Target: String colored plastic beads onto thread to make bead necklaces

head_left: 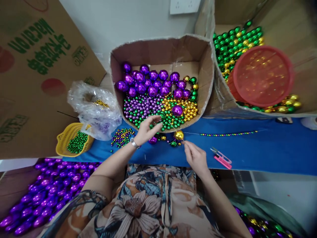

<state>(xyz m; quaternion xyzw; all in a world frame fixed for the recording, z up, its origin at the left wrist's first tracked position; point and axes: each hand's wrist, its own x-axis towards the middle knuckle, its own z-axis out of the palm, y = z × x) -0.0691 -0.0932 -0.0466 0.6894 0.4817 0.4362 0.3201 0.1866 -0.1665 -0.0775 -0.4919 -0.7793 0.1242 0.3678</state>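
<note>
My left hand [148, 131] reaches over the front rim of a cut-down cardboard box [162, 49], fingers stretched and thumb apart. Beneath its fingertips lie small green beads [169, 120]. My right hand [196, 158] is closed, its fingertips pinched on a bead string at the lower edge of a large gold ball [178, 135]. From the ball a thin thread runs right to a row of small green, gold and purple beads [228, 134]. A purple ball [153, 140] and a green ball [173, 143] rest between my hands. Fine thread near my left fingertips is hard to follow.
Large purple balls [153, 75] and small gold beads [190, 109] fill the box. A yellow basket [60, 145] and plastic bag [81, 96] stand left. Pink-handled snips [221, 158] lie on the blue cloth [272, 148]. A red basin [262, 76] sits in the right-hand box.
</note>
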